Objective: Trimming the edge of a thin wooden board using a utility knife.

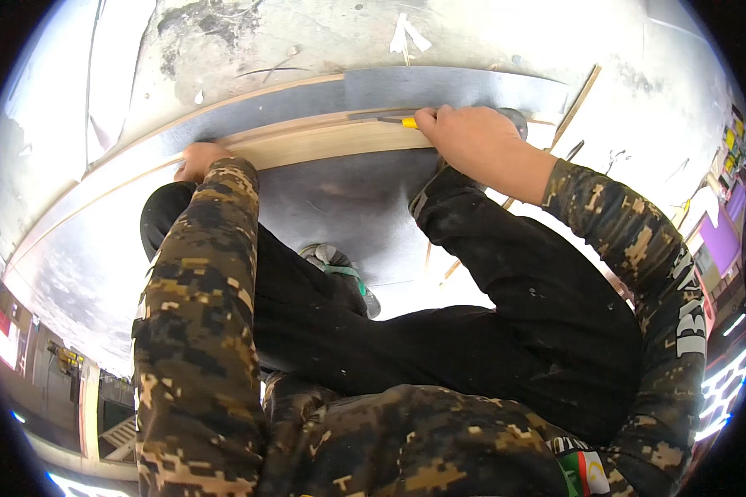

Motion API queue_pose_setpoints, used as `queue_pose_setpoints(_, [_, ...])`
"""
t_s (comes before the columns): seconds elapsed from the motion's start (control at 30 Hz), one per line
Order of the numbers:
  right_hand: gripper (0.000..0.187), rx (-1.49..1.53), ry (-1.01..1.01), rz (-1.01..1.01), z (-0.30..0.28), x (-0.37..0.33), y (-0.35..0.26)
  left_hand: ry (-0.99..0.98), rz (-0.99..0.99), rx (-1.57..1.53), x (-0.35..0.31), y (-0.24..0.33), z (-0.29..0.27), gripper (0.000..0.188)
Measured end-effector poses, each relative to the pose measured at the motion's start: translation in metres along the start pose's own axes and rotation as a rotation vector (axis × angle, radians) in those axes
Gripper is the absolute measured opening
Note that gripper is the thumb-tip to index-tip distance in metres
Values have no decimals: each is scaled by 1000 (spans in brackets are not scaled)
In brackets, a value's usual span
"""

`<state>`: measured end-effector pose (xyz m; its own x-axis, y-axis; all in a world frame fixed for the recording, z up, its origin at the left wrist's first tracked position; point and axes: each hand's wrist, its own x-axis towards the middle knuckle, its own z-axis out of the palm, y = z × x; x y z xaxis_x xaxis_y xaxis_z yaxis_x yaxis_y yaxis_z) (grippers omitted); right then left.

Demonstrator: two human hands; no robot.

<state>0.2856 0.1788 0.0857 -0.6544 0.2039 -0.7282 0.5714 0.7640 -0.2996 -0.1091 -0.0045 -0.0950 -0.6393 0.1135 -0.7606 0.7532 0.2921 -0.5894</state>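
Note:
A long pale wooden strip (331, 142) lies across a dark grey sheet (356, 186) in front of my knees. My left hand (201, 159) is closed over the left part of the strip, its fingers curled down and partly hidden. To the right, my right hand (477, 141) is wrapped round a yellow utility knife (409, 123). The knife's thin blade points left and lies along the strip's far edge. Beyond that edge runs a narrow grey band (439, 87) of sheet. Most of the knife's handle is hidden in my fist.
My shoe (340, 273) rests on the sheet between my legs. Past the right hand a thin brown stick (578, 103) lies slanted on the pale floor. White scraps (409, 37) lie at the far side. A purple item (721, 240) stands at the far right.

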Motion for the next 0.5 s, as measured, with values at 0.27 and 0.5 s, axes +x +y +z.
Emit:
queue_pose_setpoints(0.27, [29,-6,-18,8,5,-6,8,-60,79,-15,-10,-1,-9,33])
queue_pose_setpoints(0.5, [21,-6,68,18,9,-16,8,-69,103,-66,17,-7,8,31])
